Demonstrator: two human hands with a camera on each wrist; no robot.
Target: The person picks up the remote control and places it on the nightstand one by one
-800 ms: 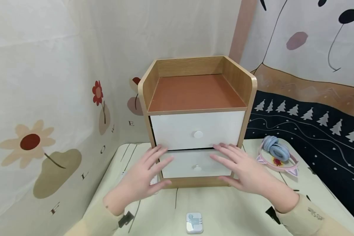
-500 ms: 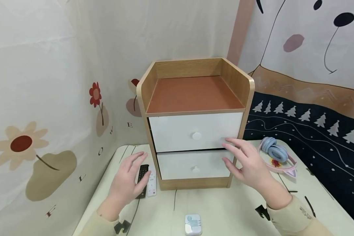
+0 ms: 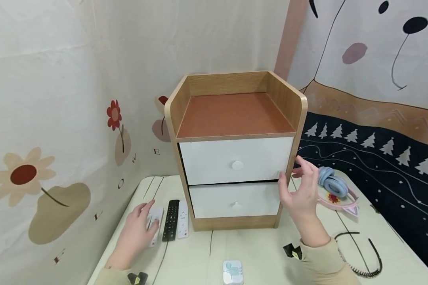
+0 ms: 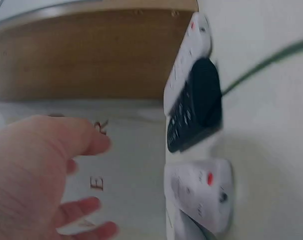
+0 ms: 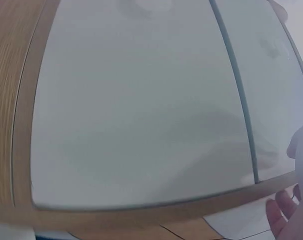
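Along the right edge of the cabinet (image 3: 235, 223), I've got the right hand (image 3: 302, 194), thumb in front, fingers past its side, loosely bent; whether they touch the wood I can't tell. Over on the left, the left hand (image 3: 132, 233) has its fingers loose and parted, grasping nothing, just beside a white remote (image 3: 158, 215); my left wrist view shows a gap there. Next along come a black remote (image 3: 171, 219), then a second white remote (image 3: 183, 219), near the cabinet's left side.

The cabinet itself stands upright on the table (image 3: 264, 253), mid-screen: pale wood grain, rounded front corners, a raised rim round three sides of the top, and a red-brown floor within. Below sit the upper drawer (image 3: 207, 160) and the lower drawer (image 3: 214, 202), both smooth, white and knobbed; what they hold is hidden from me. Out front, a case (image 3: 233, 280), square with rounded corners, has pale earphones (image 3: 232, 269) coiled inside. Off right lie headphones (image 3: 336, 186): puffy blue cups, pink band, pointed cat ear. Nearer me, a black cord (image 3: 368, 274), partly ribbed in tight coils, curves over the table's pale cover. And at the back, creased cloth (image 3: 75, 23) carries printed flowers (image 3: 23, 174), with white trees (image 3: 386, 149) on a dark band at right.
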